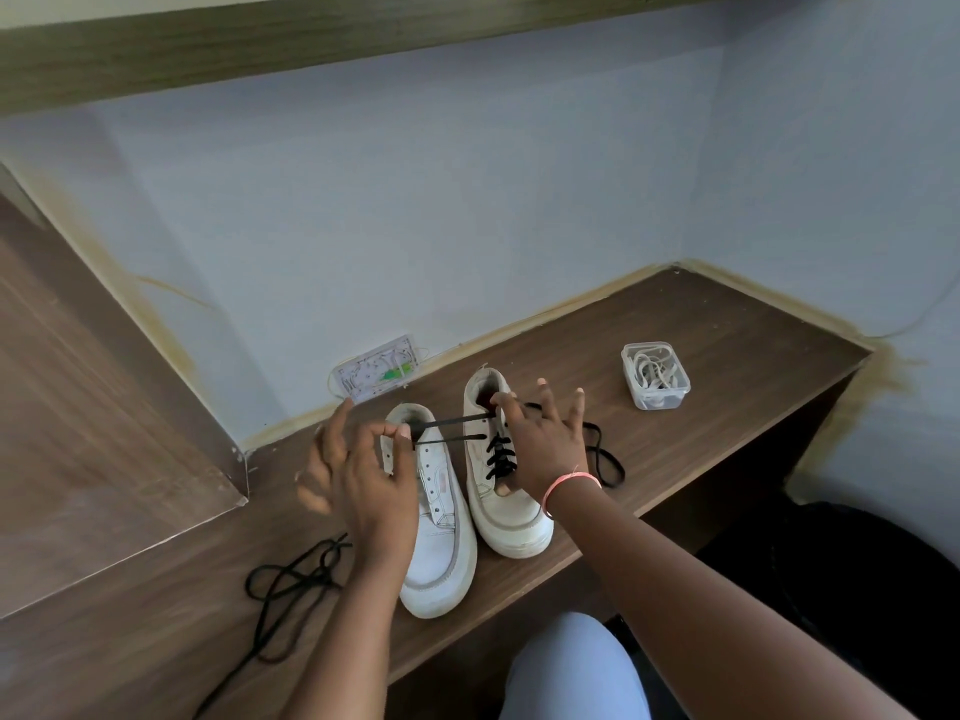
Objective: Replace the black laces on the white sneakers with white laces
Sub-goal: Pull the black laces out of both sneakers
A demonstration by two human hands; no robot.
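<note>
Two white sneakers stand side by side on the wooden desk, toes toward me. The left sneaker [439, 543] has bare eyelets. The right sneaker [506, 511] still carries a black lace [498, 457] through its lower eyelets. My left hand [358, 475] pinches a loop of that lace and holds it taut over the left sneaker's opening. My right hand [540, 444] rests on the right sneaker's collar, thumb and forefinger pinching the lace at the top eyelet, other fingers spread. The lace's free end [605, 454] trails on the desk behind my right wrist.
A loose black lace [291, 579] lies tangled on the desk at the left front. A clear plastic tub [655, 375] holding white laces stands at the back right. A wall socket plate [379, 374] sits behind the shoes. A raised wooden panel [104, 433] bounds the left.
</note>
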